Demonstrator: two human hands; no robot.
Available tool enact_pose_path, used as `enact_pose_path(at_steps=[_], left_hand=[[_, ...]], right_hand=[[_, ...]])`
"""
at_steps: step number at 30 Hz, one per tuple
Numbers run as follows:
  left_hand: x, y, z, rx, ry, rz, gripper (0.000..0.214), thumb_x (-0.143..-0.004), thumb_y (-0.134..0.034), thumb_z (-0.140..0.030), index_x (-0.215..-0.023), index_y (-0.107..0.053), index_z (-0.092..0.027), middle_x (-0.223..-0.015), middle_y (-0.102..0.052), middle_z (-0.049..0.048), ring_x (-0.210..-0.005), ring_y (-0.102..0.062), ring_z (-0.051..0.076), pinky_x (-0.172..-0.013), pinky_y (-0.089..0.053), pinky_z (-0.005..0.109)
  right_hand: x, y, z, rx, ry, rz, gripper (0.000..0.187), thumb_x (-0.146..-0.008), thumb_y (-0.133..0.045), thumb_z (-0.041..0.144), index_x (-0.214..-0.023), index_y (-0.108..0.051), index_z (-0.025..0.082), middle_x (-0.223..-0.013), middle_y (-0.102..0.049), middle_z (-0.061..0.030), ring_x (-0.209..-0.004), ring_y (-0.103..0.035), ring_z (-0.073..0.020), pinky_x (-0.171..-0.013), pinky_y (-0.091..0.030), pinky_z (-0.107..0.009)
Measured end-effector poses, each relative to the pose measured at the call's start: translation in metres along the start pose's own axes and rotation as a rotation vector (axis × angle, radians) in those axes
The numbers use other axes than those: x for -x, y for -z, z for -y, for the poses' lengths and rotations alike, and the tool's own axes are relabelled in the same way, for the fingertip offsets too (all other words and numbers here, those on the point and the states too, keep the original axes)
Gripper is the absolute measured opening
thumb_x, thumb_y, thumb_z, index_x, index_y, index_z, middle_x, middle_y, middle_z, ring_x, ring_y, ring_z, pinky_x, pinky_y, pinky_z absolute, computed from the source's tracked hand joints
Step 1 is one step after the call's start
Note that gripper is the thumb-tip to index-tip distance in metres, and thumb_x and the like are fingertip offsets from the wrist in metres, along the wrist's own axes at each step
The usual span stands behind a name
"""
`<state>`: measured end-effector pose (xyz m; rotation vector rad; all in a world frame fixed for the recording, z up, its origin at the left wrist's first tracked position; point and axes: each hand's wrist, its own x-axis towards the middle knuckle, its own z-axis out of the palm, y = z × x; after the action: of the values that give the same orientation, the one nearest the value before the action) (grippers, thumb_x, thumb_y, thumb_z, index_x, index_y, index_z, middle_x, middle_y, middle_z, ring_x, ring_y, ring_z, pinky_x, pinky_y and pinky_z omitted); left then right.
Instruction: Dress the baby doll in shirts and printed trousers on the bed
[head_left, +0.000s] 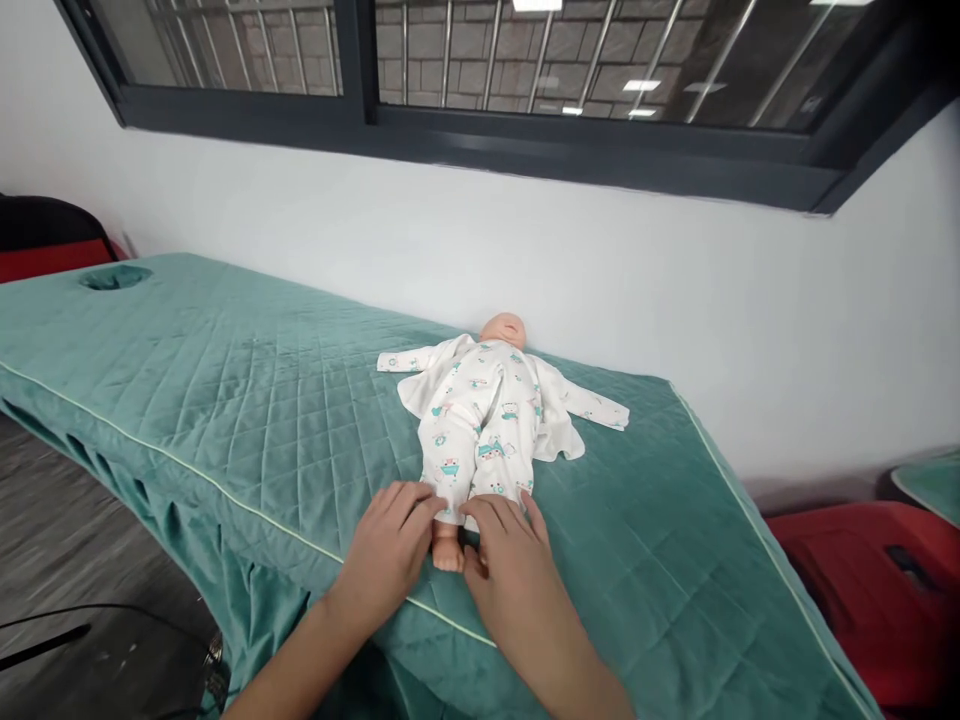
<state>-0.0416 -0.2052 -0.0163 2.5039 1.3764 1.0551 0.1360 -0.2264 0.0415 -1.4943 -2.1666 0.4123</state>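
A baby doll (502, 328) lies on its back on the green bed, its head toward the wall. It wears white printed pants (487, 420) and a white top (555, 400) with its sleeves spread out to both sides. My left hand (394, 545) grips the pants cuff on the left, fingers curled over the fabric beside a bare doll foot (448, 552). Over the other cuff, my right hand (514, 560) closes with bent fingers and hides the second foot. Both thumbs are partly hidden.
The quilted green bed cover (262, 380) has a face hole (115, 277) at the far left. A white wall (675, 290) and a dark window frame (525, 150) stand behind. Red chairs (870, 590) sit at the right, and a black cable (97, 607) runs over the floor.
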Motion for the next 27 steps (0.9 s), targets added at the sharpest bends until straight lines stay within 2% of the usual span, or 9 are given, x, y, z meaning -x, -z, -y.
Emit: enact_pose_path(at_steps=[3,9,12,16,19,21,24,27], left_hand=[[-0.003,0.001,-0.002,0.066,-0.027,-0.034,0.019,-0.094,-0.046,-0.014,-0.109,-0.058,-0.019,-0.102,-0.063,0.0061,-0.092,-0.056,0.019,-0.081,-0.046,0.034],[0.001,0.011,-0.018,0.354,0.099,-0.136,0.014,-0.095,-0.047,-0.016,-0.102,-0.058,-0.020,-0.094,-0.064,0.0034,-0.088,-0.058,0.015,-0.078,-0.047,0.028],[0.002,0.018,-0.020,0.420,0.162,-0.154,0.013,-0.095,-0.048,-0.018,-0.101,-0.059,-0.021,-0.090,-0.063,0.0022,-0.085,-0.059,0.015,-0.076,-0.047,0.026],[0.011,0.023,-0.016,0.453,0.246,-0.190,0.012,-0.095,-0.049,-0.019,-0.099,-0.060,-0.022,-0.088,-0.063,0.0004,-0.083,-0.061,0.014,-0.074,-0.048,0.025],[0.025,0.018,-0.008,0.417,0.284,-0.200,0.012,-0.094,-0.049,-0.020,-0.101,-0.059,-0.022,-0.090,-0.063,0.0011,-0.084,-0.062,0.015,-0.075,-0.049,0.026],[0.034,0.014,-0.004,0.378,0.293,-0.163,0.014,-0.094,-0.048,-0.021,-0.102,-0.060,-0.022,-0.093,-0.064,0.0031,-0.088,-0.062,0.016,-0.076,-0.051,0.028],[0.040,0.012,-0.004,0.300,0.282,-0.120,0.022,-0.094,-0.046,-0.020,-0.112,-0.060,-0.024,-0.110,-0.061,0.0079,-0.103,-0.060,0.020,-0.086,-0.052,0.035],[0.033,0.017,-0.014,0.236,0.208,-0.184,0.032,-0.094,-0.044,-0.017,-0.123,-0.055,-0.026,-0.124,-0.056,0.0102,-0.117,-0.054,0.023,-0.097,-0.049,0.041]], right_hand=[[-0.002,-0.011,0.008,0.120,-0.053,-0.065,0.025,-0.086,-0.049,0.006,-0.101,-0.058,0.024,-0.106,-0.066,-0.0021,-0.108,-0.056,-0.0229,-0.107,-0.023,-0.055],[-0.005,-0.027,0.009,0.101,-0.064,-0.176,0.014,-0.089,-0.052,0.010,-0.086,-0.058,0.022,-0.091,-0.067,-0.0022,-0.098,-0.057,-0.0235,-0.097,-0.030,-0.048],[-0.006,-0.023,0.007,0.044,-0.030,-0.235,0.016,-0.088,-0.051,0.009,-0.087,-0.058,0.023,-0.087,-0.066,0.0004,-0.093,-0.057,-0.0203,-0.099,-0.028,-0.047],[-0.005,-0.010,0.011,0.001,0.098,-0.318,0.016,-0.088,-0.051,0.010,-0.091,-0.059,0.024,-0.086,-0.066,0.0020,-0.089,-0.058,-0.0170,-0.104,-0.027,-0.045],[0.000,-0.005,0.017,0.012,0.167,-0.291,0.018,-0.088,-0.052,0.011,-0.093,-0.061,0.025,-0.089,-0.067,0.0022,-0.092,-0.058,-0.0168,-0.107,-0.026,-0.045],[0.006,-0.006,0.017,0.021,0.180,-0.262,0.021,-0.088,-0.052,0.010,-0.097,-0.062,0.026,-0.093,-0.067,0.0019,-0.096,-0.058,-0.0176,-0.110,-0.023,-0.047],[0.017,-0.008,0.007,-0.006,0.169,-0.273,0.028,-0.088,-0.048,0.008,-0.104,-0.061,0.026,-0.105,-0.066,-0.0016,-0.109,-0.056,-0.0205,-0.113,-0.022,-0.052],[0.027,-0.008,-0.014,-0.108,0.019,-0.346,0.031,-0.091,-0.043,0.010,-0.113,-0.057,0.026,-0.121,-0.059,-0.0070,-0.117,-0.053,-0.0219,-0.107,-0.036,-0.049]])
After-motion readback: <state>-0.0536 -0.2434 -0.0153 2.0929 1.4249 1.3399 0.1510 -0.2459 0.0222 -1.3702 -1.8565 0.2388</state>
